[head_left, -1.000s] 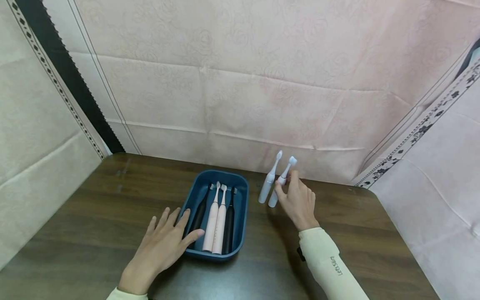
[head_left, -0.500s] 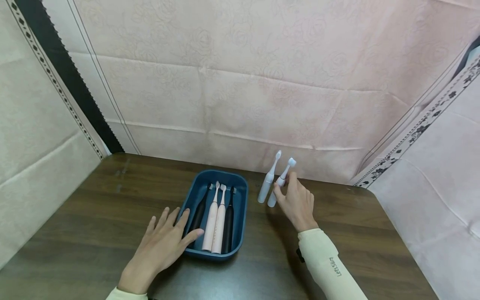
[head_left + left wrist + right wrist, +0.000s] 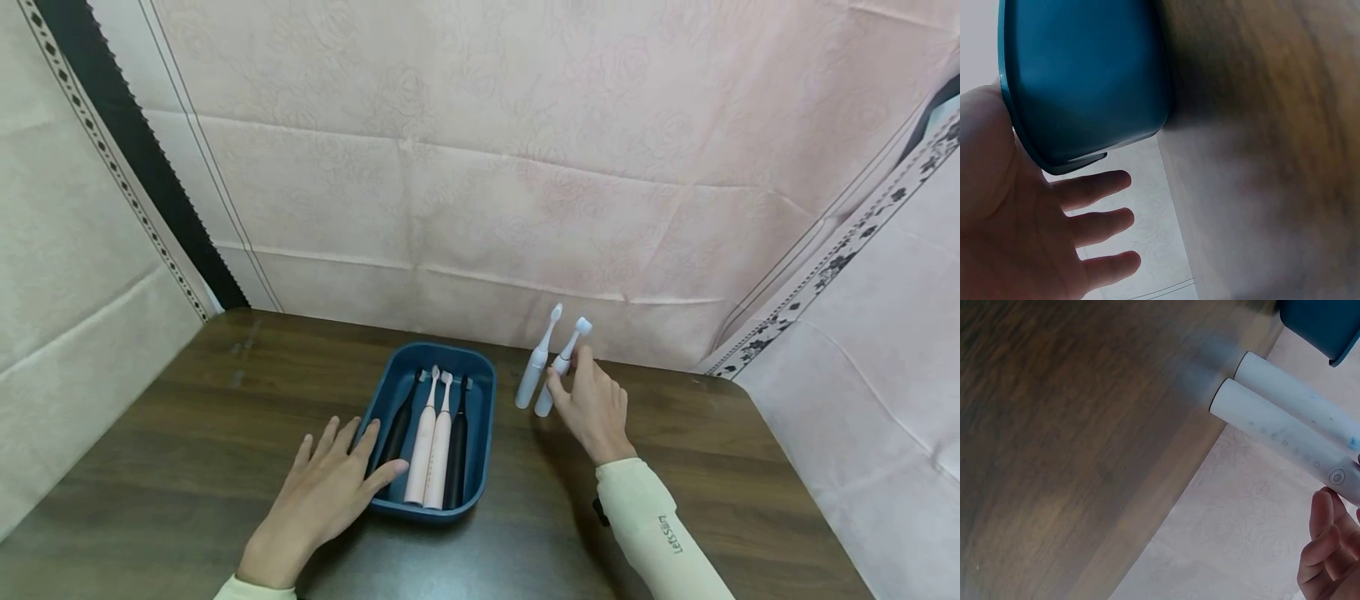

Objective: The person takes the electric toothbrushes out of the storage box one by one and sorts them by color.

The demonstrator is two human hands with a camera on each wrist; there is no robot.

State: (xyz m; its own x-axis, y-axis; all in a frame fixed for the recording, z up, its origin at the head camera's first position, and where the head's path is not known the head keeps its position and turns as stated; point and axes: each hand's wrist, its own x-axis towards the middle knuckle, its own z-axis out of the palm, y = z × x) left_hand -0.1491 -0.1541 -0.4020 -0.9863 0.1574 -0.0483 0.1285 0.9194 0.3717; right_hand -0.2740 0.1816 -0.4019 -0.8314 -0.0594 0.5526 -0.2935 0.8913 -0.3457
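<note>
Pale toothbrush (image 3: 1282, 434) was held by the right hand (image 3: 597, 408), whose grip was narrow, with thumb and fingers pinched at the upper handle near a round button. Its base was pointed down at the wood-grained surface (image 3: 225, 433), close to a patterned cloth (image 3: 450, 208) hung behind; whether the two were touching could not be told. Just to its left, a second pale toothbrush (image 3: 536, 368) was seen, its base likewise turned down. Farther left, a blue tray (image 3: 431, 515) was set on the surface, and in it four brushes were laid side by side, heads toward the far end: a black brush (image 3: 399, 429), a pinkish brush (image 3: 422, 450), another pinkish brush (image 3: 440, 454) and another black brush (image 3: 456, 454). The tray's left rim was touched by the left hand (image 3: 318, 492), whose grip was wide: fingers were spread outside the wall, and the thumb was laid across the rim.
</note>
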